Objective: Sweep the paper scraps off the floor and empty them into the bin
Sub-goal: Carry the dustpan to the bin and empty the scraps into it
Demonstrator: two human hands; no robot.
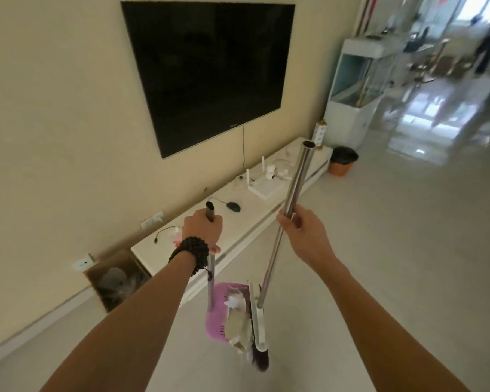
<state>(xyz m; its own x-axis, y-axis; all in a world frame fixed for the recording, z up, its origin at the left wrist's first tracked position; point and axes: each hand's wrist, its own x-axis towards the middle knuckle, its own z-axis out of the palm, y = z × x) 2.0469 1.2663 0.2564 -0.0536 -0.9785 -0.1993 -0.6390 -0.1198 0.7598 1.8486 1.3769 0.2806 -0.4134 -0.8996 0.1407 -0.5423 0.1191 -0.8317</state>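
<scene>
Both handles near-upright — broom [283, 222] top leans toward bin [343, 162].

Cream wall [54, 108] with dark television [210, 72], low white cabinet [246, 222] below, glossy pale floor [408, 236].

shiny metal broom handle [290, 193]; pink plastic dustpan [218, 315]; crumpled paper scraps [236, 321]; glossy floor [393, 236].

Dim warm room, daylight glare far right on floor [425, 131], motion blur there, wide-angle edge warp.
</scene>
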